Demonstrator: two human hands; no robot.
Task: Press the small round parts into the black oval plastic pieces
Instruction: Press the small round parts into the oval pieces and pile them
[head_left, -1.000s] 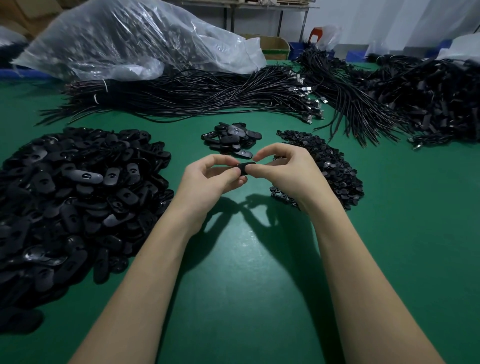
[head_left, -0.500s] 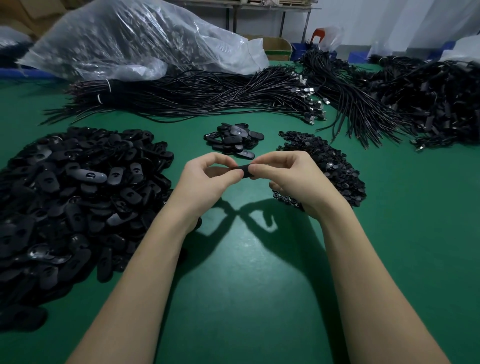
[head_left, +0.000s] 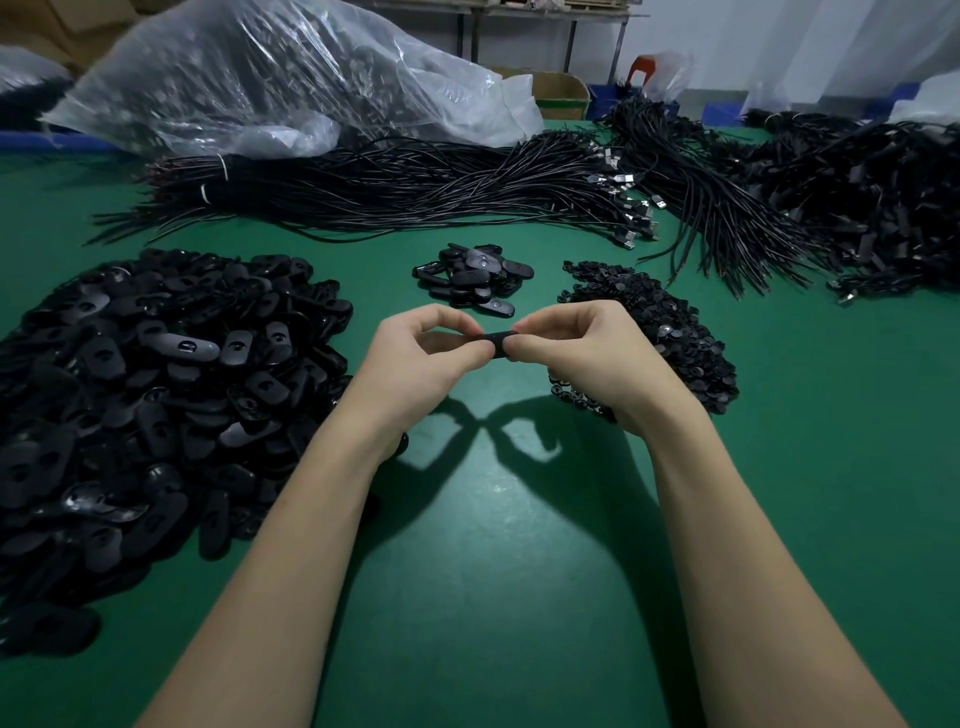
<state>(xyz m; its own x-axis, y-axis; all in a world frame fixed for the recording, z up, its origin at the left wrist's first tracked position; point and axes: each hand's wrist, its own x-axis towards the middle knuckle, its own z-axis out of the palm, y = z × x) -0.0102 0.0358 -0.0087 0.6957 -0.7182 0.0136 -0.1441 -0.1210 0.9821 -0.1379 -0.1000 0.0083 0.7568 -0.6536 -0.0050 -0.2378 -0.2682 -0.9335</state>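
Frame centre: left hand (head_left: 415, 358) and right hand (head_left: 582, 353) pinch one black oval piece (head_left: 497, 344) between fingertips, above the green table (head_left: 519, 545). Looks light, stiff, smooth plastic; best taken by its ends (round part hidden under fingers). Versus half a second ago: same pinch, hands barely shifted.

I see a matt green tabletop (head_left: 519, 571), smooth with a faint sheen. The ovals (head_left: 156, 374) heaped at its left edge look like black plastic, semi-gloss. The cables (head_left: 415, 192) along the far edge have shiny black jackets and metal plugs (head_left: 631, 208). The bag (head_left: 270, 73) behind is clear, crinkled, glossy plastic film.
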